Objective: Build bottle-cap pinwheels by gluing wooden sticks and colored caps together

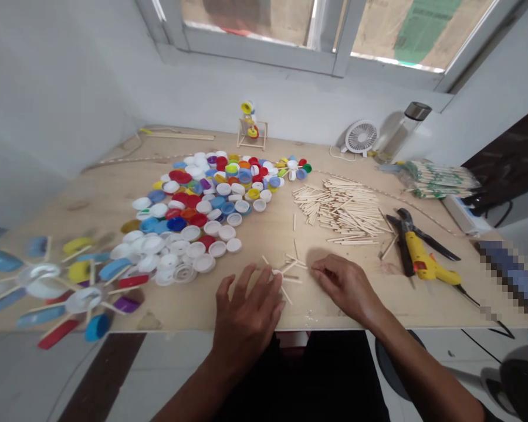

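My left hand [246,310] is spread at the front edge of the plywood board [92,199], its fingertips against a small star of crossed wooden sticks [286,272]. My right hand [345,287] lies to the right of that star, with its fingers curled together at the sticks' right end. Whether those fingers pinch a stick is hidden. Farther back lie a wide heap of coloured plastic bottle caps [193,205] and a pile of cut wooden sticks [341,211].
A yellow glue gun [426,258] and black-handled cutters [405,240] lie at the right. Cap-and-stick pinwheels [39,278] overhang the left edge. A small cap figure [250,123], a white fan [361,138], a glass bottle [405,132] and a stick packet [440,179] stand behind.
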`<state>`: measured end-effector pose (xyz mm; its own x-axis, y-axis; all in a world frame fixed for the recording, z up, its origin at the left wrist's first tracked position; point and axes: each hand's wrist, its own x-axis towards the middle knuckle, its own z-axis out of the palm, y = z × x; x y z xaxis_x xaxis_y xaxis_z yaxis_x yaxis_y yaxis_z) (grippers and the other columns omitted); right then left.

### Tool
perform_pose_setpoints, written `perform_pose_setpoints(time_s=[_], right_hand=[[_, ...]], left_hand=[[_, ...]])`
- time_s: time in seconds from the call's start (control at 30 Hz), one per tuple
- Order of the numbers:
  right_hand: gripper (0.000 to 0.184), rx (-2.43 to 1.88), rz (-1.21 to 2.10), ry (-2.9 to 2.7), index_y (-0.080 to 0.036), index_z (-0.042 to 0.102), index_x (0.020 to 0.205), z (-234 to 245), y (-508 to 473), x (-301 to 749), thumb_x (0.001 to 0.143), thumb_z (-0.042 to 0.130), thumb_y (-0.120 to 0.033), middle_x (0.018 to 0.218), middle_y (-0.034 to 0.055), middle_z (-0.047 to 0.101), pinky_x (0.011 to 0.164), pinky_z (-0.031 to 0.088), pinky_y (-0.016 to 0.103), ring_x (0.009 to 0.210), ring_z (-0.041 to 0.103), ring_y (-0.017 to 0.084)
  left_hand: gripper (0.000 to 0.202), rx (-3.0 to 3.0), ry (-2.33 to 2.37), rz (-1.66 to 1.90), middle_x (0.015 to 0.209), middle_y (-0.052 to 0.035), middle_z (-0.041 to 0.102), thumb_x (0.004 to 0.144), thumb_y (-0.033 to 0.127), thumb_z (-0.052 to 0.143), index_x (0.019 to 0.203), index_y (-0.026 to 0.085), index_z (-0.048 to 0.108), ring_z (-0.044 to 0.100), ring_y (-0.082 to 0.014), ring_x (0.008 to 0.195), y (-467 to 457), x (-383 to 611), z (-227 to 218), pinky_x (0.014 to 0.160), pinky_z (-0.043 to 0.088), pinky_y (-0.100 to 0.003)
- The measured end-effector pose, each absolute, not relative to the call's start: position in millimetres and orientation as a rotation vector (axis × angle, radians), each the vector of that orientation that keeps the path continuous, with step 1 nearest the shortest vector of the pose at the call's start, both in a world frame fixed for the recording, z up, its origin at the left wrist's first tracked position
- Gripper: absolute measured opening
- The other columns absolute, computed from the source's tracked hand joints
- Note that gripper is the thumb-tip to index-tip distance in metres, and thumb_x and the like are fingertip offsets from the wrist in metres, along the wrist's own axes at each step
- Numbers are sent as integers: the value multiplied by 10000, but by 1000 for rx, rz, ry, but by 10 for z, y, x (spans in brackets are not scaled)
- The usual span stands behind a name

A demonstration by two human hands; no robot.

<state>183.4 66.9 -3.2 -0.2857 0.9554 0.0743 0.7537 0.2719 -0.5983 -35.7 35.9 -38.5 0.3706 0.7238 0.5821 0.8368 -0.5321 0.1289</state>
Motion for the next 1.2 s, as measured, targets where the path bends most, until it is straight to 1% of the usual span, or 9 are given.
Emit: perform_pose_setpoints(time_s=[0.17, 0.3, 0.53, 0.63, 0.73, 0.83, 0.97, 1.1, 1.2], right_hand=[[180, -1527, 622, -2152, -206, 659, 924, -47, 667, 1757, 932, 485, -253, 858, 26, 664, 728, 440, 246, 795, 606, 156], [158, -1578, 541, -2157, -194, 644, 887, -52, 677, 1760, 924, 494, -231, 835, 28, 647, 717, 426, 251, 785, 594, 161], [126, -1672, 406, -2221, -194, 630, 815, -55, 738, 1700, 890, 529, -187, 816, 30, 616, 681, 382, 261, 776, 564, 173], [98, -1701, 385, -2247, -192, 633, 819, -55, 795, 1640, 873, 553, -182, 845, 39, 624, 685, 377, 262, 804, 570, 181], [78, -1723, 384, -2270, -191, 631, 813, -47, 857, 1602, 860, 570, -179, 858, 41, 631, 677, 370, 259, 809, 575, 180], [74, -1729, 400, -2296, -194, 625, 802, -23, 905, 1587, 853, 576, -173, 853, 33, 637, 661, 362, 251, 793, 577, 168], [85, -1719, 425, -2326, -198, 621, 796, 12, 928, 1595, 852, 568, -163, 849, 25, 639, 652, 354, 245, 793, 576, 161], [87, -1721, 431, -2324, -196, 618, 807, 17, 916, 1604, 853, 559, -150, 856, 27, 636, 651, 350, 246, 798, 573, 163], [75, -1719, 433, -2322, -194, 614, 808, 9, 904, 1597, 862, 565, -176, 855, 28, 627, 645, 349, 248, 785, 567, 161]], left_hand=[[310, -2469, -1400, -826, 1187, -87, 685, 861, 243, 576, 1163, 191, 624, 503, -335, 1200, 353, -356, -362, 978, 313, -542], [283, -2474, -1407, -890, 1187, -102, 684, 866, 243, 565, 1134, 191, 640, 507, -342, 1188, 359, -358, -357, 968, 326, -535], [324, -2483, -1434, -1022, 1134, -133, 683, 840, 118, 548, 1156, 151, 610, 510, -321, 1173, 356, -446, -337, 947, 374, -483], [234, -2420, -1495, -1093, 997, -127, 697, 836, 133, 567, 1063, 137, 625, 567, -295, 1044, 341, -512, -385, 903, 409, -464], [120, -2398, -1572, -1088, 883, -89, 689, 850, 176, 574, 947, 165, 644, 589, -260, 909, 331, -547, -414, 840, 436, -432], [119, -2408, -1617, -1108, 829, -62, 681, 876, 185, 533, 878, 189, 652, 594, -231, 835, 349, -565, -395, 799, 445, -404], [164, -2463, -1609, -1139, 807, -52, 681, 887, 183, 498, 858, 202, 658, 608, -223, 818, 460, -633, -347, 772, 449, -397], [207, -2620, -1513, -1125, 853, -49, 702, 880, 172, 483, 834, 219, 678, 627, -214, 858, 671, -712, -308, 779, 473, -380], [239, -2687, -1461, -1120, 873, -46, 712, 877, 160, 468, 833, 224, 694, 639, -202, 850, 819, -726, -290, 768, 491, -359]])
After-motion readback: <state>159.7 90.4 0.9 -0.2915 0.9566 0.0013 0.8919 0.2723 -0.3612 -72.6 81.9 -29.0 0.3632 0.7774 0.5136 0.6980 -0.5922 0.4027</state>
